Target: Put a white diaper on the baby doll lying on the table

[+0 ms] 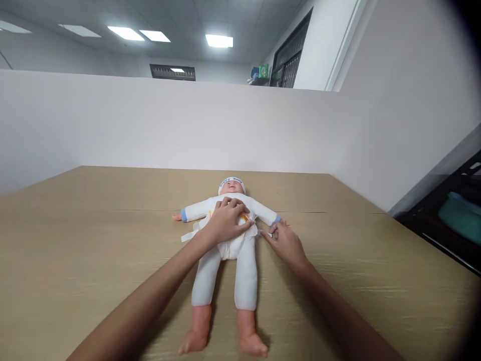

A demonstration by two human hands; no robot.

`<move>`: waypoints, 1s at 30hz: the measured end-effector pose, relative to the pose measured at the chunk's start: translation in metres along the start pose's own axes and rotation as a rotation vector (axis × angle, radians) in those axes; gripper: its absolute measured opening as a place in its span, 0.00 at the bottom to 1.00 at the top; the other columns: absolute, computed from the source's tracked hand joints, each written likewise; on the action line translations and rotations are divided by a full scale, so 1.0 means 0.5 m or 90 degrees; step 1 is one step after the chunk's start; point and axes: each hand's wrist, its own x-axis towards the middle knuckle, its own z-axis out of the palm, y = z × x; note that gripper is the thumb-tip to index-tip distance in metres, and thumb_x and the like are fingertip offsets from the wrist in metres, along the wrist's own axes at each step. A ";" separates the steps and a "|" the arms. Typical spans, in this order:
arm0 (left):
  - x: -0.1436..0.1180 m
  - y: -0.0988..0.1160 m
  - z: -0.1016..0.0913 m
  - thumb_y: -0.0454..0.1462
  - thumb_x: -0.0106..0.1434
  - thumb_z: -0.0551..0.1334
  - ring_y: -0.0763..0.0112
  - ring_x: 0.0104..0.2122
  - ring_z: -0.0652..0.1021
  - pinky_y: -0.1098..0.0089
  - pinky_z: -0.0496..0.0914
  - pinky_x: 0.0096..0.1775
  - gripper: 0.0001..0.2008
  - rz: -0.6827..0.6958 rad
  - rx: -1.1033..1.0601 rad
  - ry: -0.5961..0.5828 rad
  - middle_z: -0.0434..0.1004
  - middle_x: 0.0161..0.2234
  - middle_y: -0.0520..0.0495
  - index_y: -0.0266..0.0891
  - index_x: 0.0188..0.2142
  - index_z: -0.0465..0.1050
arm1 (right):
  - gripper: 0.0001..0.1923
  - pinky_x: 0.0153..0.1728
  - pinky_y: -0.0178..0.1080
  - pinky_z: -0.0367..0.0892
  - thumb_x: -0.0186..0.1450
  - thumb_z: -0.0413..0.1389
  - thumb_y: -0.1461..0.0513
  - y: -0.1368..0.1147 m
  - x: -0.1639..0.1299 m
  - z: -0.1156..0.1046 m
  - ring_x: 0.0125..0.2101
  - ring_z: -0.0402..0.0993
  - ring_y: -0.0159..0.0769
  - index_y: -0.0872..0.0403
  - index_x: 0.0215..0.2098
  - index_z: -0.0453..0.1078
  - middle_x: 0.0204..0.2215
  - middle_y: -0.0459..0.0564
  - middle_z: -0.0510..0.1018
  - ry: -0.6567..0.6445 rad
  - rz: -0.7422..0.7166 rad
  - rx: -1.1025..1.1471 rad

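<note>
A baby doll (pixel 246 271) in a white suit with blue cuffs lies on its back, feet towards me. A white diaper (pixel 231 249) is around its hips, with one side tab (pixel 189 235) sticking out at the left. Across the doll's belly rests my left hand (pixel 228 220), fingers apart, its thumb stretched over the diaper's front and hiding part of it. Beside the doll's hip on the right, my right hand (pixel 286 244) is closed in a pinch on the diaper's other tab (pixel 265 233), close to the doll's cuffed hand.
The doll lies on a wide wooden table (pixel 112 281) with a seam across it. A white partition (pixel 169 125) rises behind the table, and a wall stands at the right. A black rack (pixel 451 215) with a teal item (pixel 460 215) is at the far right.
</note>
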 end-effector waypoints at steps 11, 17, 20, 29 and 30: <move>-0.003 0.003 0.006 0.54 0.64 0.70 0.44 0.58 0.70 0.45 0.64 0.59 0.22 -0.042 0.030 0.003 0.78 0.58 0.45 0.49 0.53 0.79 | 0.28 0.28 0.37 0.56 0.67 0.51 0.37 -0.021 0.053 -0.057 0.25 0.60 0.35 0.48 0.23 0.58 0.20 0.41 0.63 -0.193 0.045 0.286; -0.003 0.000 0.007 0.53 0.62 0.71 0.44 0.57 0.70 0.45 0.65 0.57 0.23 -0.061 0.039 0.000 0.78 0.57 0.45 0.48 0.53 0.78 | 0.26 0.28 0.36 0.56 0.68 0.56 0.40 -0.127 0.133 -0.064 0.25 0.59 0.32 0.50 0.25 0.61 0.22 0.39 0.65 -0.290 0.003 0.359; -0.003 -0.004 0.010 0.50 0.62 0.71 0.45 0.55 0.71 0.46 0.66 0.56 0.21 -0.078 0.032 -0.004 0.78 0.56 0.45 0.47 0.51 0.77 | 0.24 0.28 0.36 0.57 0.69 0.56 0.44 -0.176 0.149 -0.045 0.26 0.61 0.32 0.50 0.25 0.62 0.23 0.40 0.67 -0.295 -0.002 0.362; 0.000 -0.037 -0.015 0.49 0.58 0.75 0.42 0.62 0.69 0.41 0.63 0.62 0.27 -0.090 -0.149 -0.074 0.77 0.60 0.45 0.49 0.56 0.76 | 0.15 0.60 0.48 0.71 0.77 0.53 0.52 -0.181 0.016 -0.043 0.57 0.76 0.45 0.49 0.55 0.74 0.56 0.55 0.80 -0.020 -0.171 0.355; -0.002 -0.045 -0.023 0.49 0.58 0.75 0.43 0.62 0.70 0.42 0.65 0.63 0.29 -0.084 -0.207 -0.084 0.77 0.61 0.44 0.49 0.58 0.75 | 0.18 0.66 0.51 0.67 0.78 0.52 0.53 -0.177 -0.001 -0.046 0.64 0.71 0.46 0.47 0.62 0.72 0.62 0.55 0.77 -0.028 -0.206 0.343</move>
